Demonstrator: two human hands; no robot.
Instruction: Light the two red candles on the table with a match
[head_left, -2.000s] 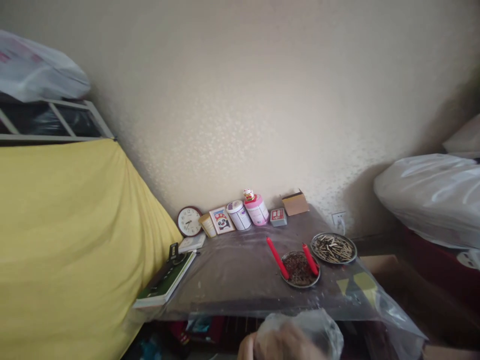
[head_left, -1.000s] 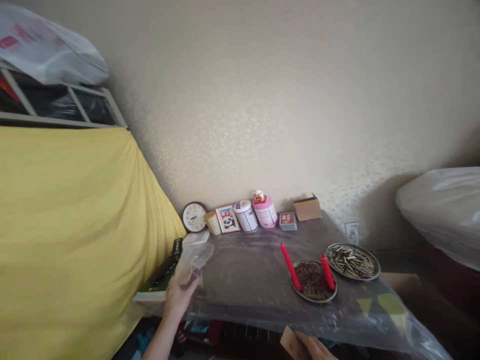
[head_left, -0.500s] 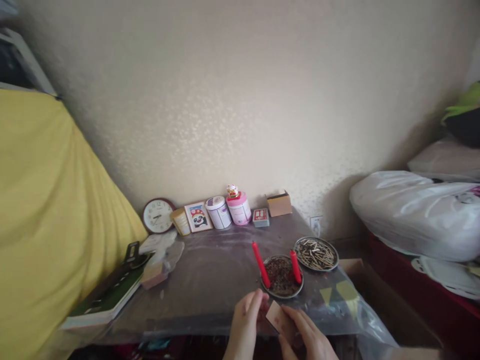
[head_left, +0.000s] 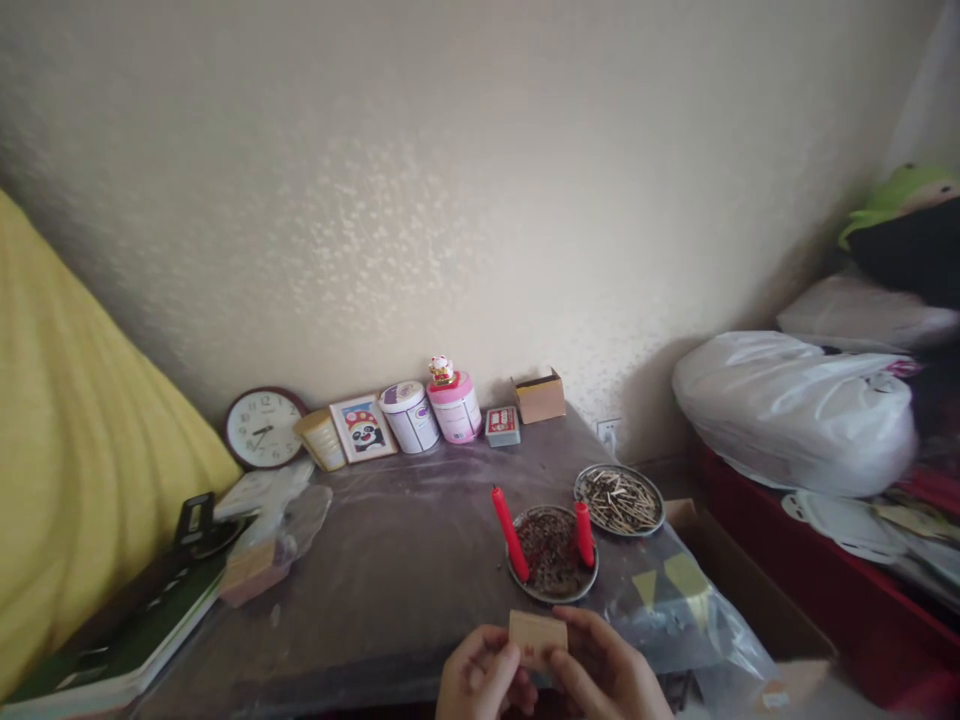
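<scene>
Little tan cardboard box (head_left: 538,638), flat-sided, held between bent fingers of left hand (head_left: 480,675) and right hand (head_left: 609,672), near smooth, stick-shaped red candles (head_left: 584,538) on a round, crumb-covered plate (head_left: 538,594).

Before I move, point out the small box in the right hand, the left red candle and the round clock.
Small box (head_left: 538,632): head view, visible face.
Left red candle (head_left: 510,535): head view, mid-shaft.
Round clock (head_left: 263,430): head view, dial.

Box (head_left: 538,636) between left hand (head_left: 480,675) and right hand (head_left: 611,672); candles (head_left: 511,537) on plate (head_left: 553,598) behind; matchsticks (head_left: 619,500) on dish (head_left: 630,534) at plate's right.
</scene>
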